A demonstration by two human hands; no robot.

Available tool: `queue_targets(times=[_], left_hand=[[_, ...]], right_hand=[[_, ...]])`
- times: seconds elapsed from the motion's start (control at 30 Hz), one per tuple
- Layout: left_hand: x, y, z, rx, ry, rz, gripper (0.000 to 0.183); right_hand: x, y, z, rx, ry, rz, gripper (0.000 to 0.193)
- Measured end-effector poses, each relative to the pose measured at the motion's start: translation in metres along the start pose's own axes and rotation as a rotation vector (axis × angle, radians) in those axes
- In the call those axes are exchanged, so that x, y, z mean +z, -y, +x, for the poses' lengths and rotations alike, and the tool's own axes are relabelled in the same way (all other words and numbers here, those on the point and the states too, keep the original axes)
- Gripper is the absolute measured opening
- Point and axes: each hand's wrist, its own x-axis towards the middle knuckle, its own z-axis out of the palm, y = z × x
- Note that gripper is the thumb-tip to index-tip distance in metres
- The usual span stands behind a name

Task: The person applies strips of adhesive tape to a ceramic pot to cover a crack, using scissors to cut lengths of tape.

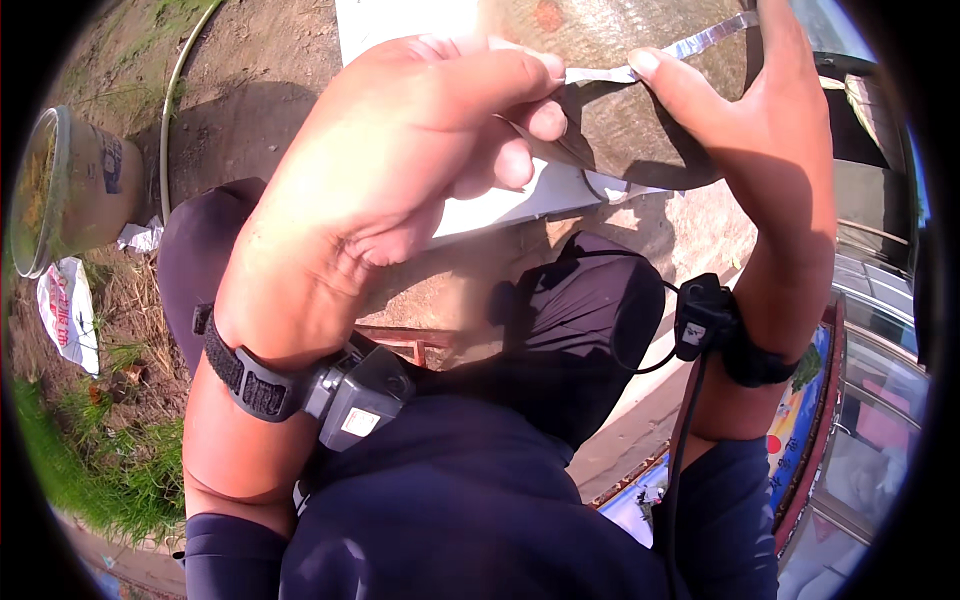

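Observation:
A narrow, shiny silver strip (pixel 705 38) runs between my two hands near the top of the view. My left hand (pixel 440 110) pinches its left end between thumb and fingers, with the other fingers curled. Along the strip's middle lies the thumb of my right hand (pixel 760 110); the strip continues past it to the upper right, where that hand's fingers are mostly cut off by the frame edge. Below the strip is a brown, worn flat surface (pixel 590 40) with a rounded corner, partly in shadow. It lies over a white sheet or board (pixel 505 212).
At left stand a clear plastic bucket (pixel 95 185) and a pale hose (pixel 172 110) on bare soil. A white bag with red print (pixel 72 315) lies near grass (pixel 130 470). A colourful picture panel (pixel 800 420) and glass panes (pixel 870 440) line the right side. Strapped devices (pixel 365 395) sit on my forearms.

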Motion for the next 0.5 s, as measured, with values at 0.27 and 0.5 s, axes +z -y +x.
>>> queue_targets(times=[0.27,0.5], left_hand=[[0.003,0.006,-0.001,0.037,-0.012,-0.024,0.018],[0.026,0.027,-0.005,0.084,-0.095,0.021,0.015]], right_hand=[[0.001,-0.001,-0.004,-0.008,-0.002,0.01,0.07],[0.003,0.0,-0.003,-0.014,-0.01,0.022,0.072]])
